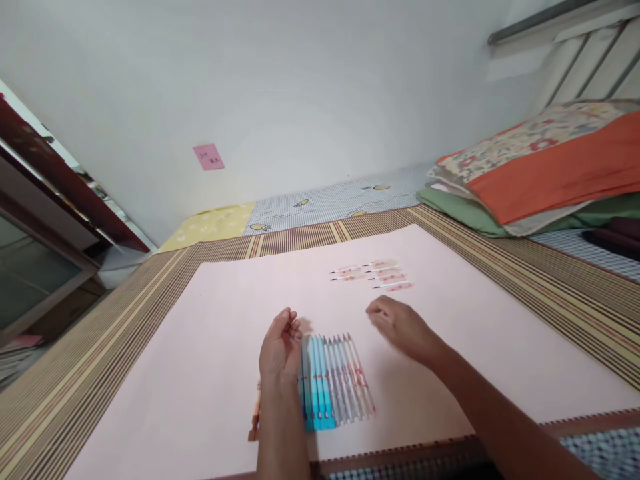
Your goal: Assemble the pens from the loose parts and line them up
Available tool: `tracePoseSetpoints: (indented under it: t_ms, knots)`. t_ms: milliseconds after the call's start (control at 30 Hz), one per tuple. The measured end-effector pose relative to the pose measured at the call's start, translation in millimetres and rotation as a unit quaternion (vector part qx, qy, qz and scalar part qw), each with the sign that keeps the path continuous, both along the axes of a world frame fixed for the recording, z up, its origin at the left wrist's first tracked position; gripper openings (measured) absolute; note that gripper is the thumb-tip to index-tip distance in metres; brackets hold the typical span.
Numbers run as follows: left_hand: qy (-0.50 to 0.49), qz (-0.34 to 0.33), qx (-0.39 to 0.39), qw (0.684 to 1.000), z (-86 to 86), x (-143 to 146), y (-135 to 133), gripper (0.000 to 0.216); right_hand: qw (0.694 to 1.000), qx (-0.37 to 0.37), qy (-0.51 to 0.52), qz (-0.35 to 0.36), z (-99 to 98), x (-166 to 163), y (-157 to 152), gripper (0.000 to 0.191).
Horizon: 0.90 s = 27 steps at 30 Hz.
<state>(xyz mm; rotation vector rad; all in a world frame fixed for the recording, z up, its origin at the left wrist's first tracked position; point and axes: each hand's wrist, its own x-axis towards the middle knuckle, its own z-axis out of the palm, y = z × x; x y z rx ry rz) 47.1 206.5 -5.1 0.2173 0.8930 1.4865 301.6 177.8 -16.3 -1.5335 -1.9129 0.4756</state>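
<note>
In the head view, a half-open, cupped left hand (280, 343) hovers by a row of pens (321, 380) at its right; the right hand (391, 321) curls, its grip unclear, just short of slim sticks (399, 287). A careless leftward-hand brush could scatter the row.

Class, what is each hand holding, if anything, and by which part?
No held item shows in the left hand or right hand; something small could be hidden.
</note>
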Motion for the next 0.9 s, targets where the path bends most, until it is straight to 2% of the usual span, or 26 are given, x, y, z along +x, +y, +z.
tracePoseSetpoints:
  t_ms: [100, 200, 333, 467, 567, 900]
  knots:
    - [-0.012, 0.004, -0.006, 1.0, 1.6, -2, 1, 0.008, 0.997, 0.03, -0.063, -0.045, 7.0, 6, 53, 0.019]
    - [-0.024, 0.008, -0.009, 1.0, 3.4, -3, 2, 0.009, 0.992, 0.034, -0.106, -0.053, 6.9, 4, 99, 0.027]
    - [-0.032, 0.014, -0.01, 0.999, 5.2, -5, 2, 0.01, 0.985, 0.0, -0.166, -0.056, -2.2, -4, 133, 0.026]
    - [-0.035, 0.018, -0.017, 0.999, 4.4, -5, 0, 0.011, 0.977, -0.032, -0.199, -0.076, -13.6, -7, 143, 0.015]
    - [-0.037, 0.015, -0.015, 0.999, 2.5, -5, 0, 0.011, 0.974, -0.042, -0.209, -0.076, -17.8, -7, 144, 0.014]
    - [-0.044, 0.016, -0.017, 0.999, 4.7, -3, 0, 0.011, 0.977, -0.037, -0.21, 0.017, -9.7, -4, 134, 0.022]
